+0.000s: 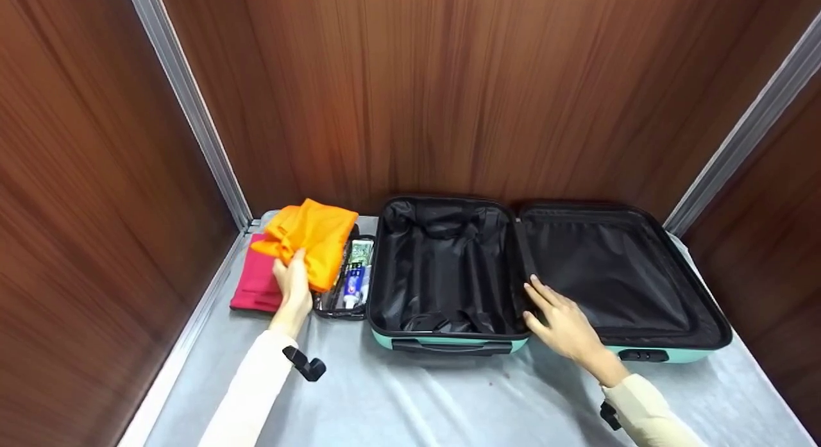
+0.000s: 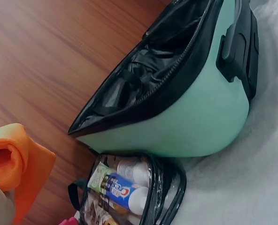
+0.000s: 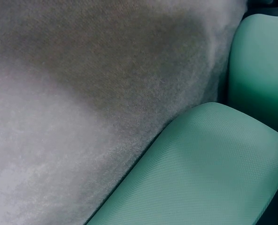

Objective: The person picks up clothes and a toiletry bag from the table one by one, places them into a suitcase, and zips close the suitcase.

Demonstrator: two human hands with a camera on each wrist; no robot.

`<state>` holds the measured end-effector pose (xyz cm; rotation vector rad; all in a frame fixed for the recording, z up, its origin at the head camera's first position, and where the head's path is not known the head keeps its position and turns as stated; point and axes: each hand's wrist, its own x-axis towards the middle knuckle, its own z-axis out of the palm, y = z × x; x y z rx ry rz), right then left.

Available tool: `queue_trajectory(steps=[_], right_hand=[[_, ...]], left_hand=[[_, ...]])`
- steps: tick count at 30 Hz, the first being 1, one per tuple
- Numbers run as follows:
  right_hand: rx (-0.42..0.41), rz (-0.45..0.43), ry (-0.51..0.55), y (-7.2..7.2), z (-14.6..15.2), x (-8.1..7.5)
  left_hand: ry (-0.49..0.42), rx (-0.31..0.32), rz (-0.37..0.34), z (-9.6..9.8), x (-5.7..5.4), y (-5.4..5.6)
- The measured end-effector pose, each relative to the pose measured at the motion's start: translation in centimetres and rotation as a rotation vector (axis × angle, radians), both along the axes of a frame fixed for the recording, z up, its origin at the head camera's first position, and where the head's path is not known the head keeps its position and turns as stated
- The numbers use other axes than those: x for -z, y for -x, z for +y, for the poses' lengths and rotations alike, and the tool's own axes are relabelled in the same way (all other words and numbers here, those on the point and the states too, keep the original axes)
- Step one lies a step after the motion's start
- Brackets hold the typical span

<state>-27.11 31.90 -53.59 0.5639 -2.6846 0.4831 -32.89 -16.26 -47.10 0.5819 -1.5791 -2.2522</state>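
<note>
Orange cloth, one piece, bunched and loosely folded; held at the left, above parts of the red folded cloth and the clear pouch; contact with either below, impossible to tell; outside the suitcase, on the pouch's side.

Left hand: pinching a gathered fold of the cloth between thumb and fingers; right hand: fingers spread, tips apparently on the inner edge where the two suitcase halves meet; outside the right wrist view.

Also listed: suitcase, mint green with black lining, lying open with both halves side by side; toothpaste tube, blue and white, in the pouch just beside the left half; grey covering underneath.

Step in hand, by judgement: cloth picked up, not yet placed in the suitcase; next move, probably calling for a lift clear of the pouch and rim, folds kept together, right hand steadying the edge.
</note>
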Motion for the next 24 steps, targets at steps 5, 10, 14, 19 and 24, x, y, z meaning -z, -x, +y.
queue_trajectory(steps=[5,10,14,19,24], right_hand=[[-0.002,0.001,0.004,0.1,0.1,0.0],[0.002,-0.016,0.003,0.1,0.1,-0.2],[0.007,-0.019,0.001,0.0,0.2,-0.2],[0.008,0.000,-0.002,-0.1,0.3,-0.2],[0.009,-0.002,-0.002,-0.1,0.4,-0.2]], left_hand=[[-0.021,0.001,0.034,0.8,-0.5,0.3],[-0.020,0.009,0.034,1.4,-0.8,0.6],[-0.022,0.015,0.029,1.9,-1.0,0.7],[-0.020,0.052,0.005,2.6,-1.4,0.8],[-0.025,0.066,-0.004,3.3,-1.7,0.8]])
